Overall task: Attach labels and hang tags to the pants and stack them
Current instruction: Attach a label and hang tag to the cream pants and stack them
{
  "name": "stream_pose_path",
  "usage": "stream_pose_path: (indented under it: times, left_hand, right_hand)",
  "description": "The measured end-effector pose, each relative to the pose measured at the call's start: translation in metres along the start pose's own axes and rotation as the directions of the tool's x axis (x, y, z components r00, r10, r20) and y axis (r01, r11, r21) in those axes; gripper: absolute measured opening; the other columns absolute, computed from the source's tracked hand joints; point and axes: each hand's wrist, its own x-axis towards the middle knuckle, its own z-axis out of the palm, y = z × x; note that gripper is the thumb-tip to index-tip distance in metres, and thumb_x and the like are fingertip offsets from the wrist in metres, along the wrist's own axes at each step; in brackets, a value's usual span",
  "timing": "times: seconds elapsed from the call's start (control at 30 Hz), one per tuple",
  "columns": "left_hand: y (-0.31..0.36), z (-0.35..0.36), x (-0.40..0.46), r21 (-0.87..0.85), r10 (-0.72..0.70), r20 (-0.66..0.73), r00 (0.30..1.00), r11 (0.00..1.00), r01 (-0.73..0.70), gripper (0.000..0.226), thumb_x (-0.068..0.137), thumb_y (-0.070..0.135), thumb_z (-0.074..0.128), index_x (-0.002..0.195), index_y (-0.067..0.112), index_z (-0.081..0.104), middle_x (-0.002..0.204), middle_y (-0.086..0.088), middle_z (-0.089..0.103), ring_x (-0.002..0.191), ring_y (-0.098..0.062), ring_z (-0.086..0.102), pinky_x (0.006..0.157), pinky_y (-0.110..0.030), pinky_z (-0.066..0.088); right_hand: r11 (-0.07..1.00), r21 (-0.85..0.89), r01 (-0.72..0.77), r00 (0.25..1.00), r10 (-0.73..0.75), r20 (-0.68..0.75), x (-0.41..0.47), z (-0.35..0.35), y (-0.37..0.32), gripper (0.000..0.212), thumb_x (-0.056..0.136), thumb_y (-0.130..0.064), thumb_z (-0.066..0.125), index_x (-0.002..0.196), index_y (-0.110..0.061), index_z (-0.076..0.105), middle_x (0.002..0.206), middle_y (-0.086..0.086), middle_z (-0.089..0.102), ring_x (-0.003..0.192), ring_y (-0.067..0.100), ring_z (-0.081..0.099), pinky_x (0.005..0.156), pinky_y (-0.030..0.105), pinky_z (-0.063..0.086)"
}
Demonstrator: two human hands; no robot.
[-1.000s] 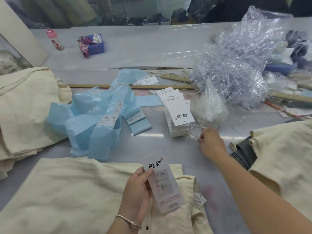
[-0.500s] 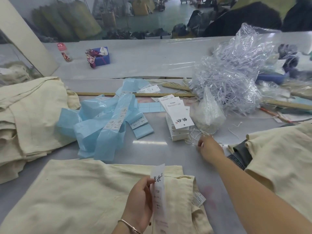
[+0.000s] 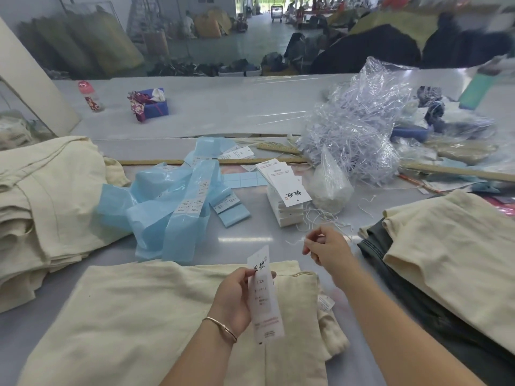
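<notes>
Two hands work over one folded pair of cream pants (image 3: 145, 316) lying flat at the near edge of the grey table (image 3: 250, 240); two more heaps of pants flank it, a cream pile at the left (image 3: 47, 207) and a pile of cream over dark grey at the right (image 3: 446, 246); the cloth is a coarse, matte weave. The left hand (image 3: 234, 296), a thin bangle on its wrist, pinches one long white card hang tag (image 3: 266, 296) by its edge above the waistband, the tag near upright; half a second ago it was turned edge-on, and now its printed face shows. The right hand (image 3: 326, 249) has lifted off the table, where it rested beside the tag stack (image 3: 284, 196), and pinches one thin white string (image 3: 292, 242) between thumb and fingertips, just right of the tag; glossy blue label strips (image 3: 172, 215) lie crumpled behind; one crinkled clear plastic heap (image 3: 354, 135) sits beyond.
</notes>
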Motion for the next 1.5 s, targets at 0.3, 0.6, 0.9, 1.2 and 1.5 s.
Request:
stream_pose_path:
  times: [0.3, 0.6, 0.9, 1.2, 1.5]
  left_hand:
    - [0.0, 0.006, -0.026, 0.103, -0.112, 0.198, 0.974, 0.99, 0.093, 0.026, 0.081, 0.012, 0.052, 0.09, -0.004, 0.071, 0.091, -0.021, 0.068, 0.078, -0.033, 0.068, 0.075, -0.04, 0.053]
    - [0.004, -0.024, -0.051, 0.179, -0.087, 0.271, 0.958, 0.983, 0.039, 0.021, 0.079, 0.013, 0.056, 0.086, 0.0, 0.07, 0.077, -0.015, 0.068, 0.067, -0.028, 0.067, 0.068, -0.037, 0.053]
    - [0.002, -0.031, -0.084, 0.505, -0.002, 0.313, 0.95, 0.847, -0.164, 0.056, 0.071, 0.021, 0.064, 0.111, -0.017, 0.055, 0.098, -0.025, 0.061, 0.083, -0.032, 0.053, 0.067, -0.033, 0.044]
    - [0.02, -0.044, -0.088, 0.504, 0.086, 0.365, 0.927, 0.819, -0.274, 0.012, 0.076, 0.01, 0.064, 0.083, 0.004, 0.072, 0.076, -0.013, 0.067, 0.055, -0.021, 0.059, 0.048, -0.024, 0.048]
    - [0.037, -0.038, -0.088, 0.627, 0.481, 0.413, 0.773, 0.465, -0.625, 0.019, 0.072, 0.024, 0.078, 0.084, 0.012, 0.069, 0.077, -0.009, 0.072, 0.067, -0.02, 0.066, 0.064, -0.035, 0.054]
  right_hand:
    - [0.997, 0.05, -0.054, 0.997, 0.051, 0.058, -0.106, 0.034, -0.004, 0.015, 0.083, 0.002, 0.065, 0.079, -0.007, 0.053, 0.048, 0.001, 0.052, 0.041, 0.012, 0.037, 0.043, 0.022, 0.031]
    - [0.978, 0.203, -0.041, 0.986, 0.073, -0.15, -0.169, 0.057, 0.003, 0.014, 0.086, -0.014, 0.068, 0.075, -0.02, 0.075, 0.051, -0.013, 0.06, 0.039, 0.005, 0.043, 0.041, 0.015, 0.034]
    - [0.556, 0.703, -0.443, 0.868, 0.462, 0.181, -0.174, 0.081, -0.013, 0.026, 0.09, -0.006, 0.051, 0.076, -0.003, 0.072, 0.072, 0.015, 0.069, 0.059, 0.025, 0.065, 0.062, 0.033, 0.053]
    - [0.431, 0.86, -0.273, 0.938, 0.319, 0.138, -0.159, 0.065, -0.026, 0.007, 0.087, -0.009, 0.062, 0.086, -0.004, 0.067, 0.063, 0.005, 0.063, 0.036, 0.005, 0.04, 0.035, 0.012, 0.034]
    - [0.967, 0.033, 0.254, 0.964, -0.251, -0.089, -0.167, 0.061, -0.038, 0.021, 0.091, -0.007, 0.061, 0.072, -0.011, 0.07, 0.052, -0.004, 0.047, 0.049, 0.01, 0.038, 0.05, 0.021, 0.034]
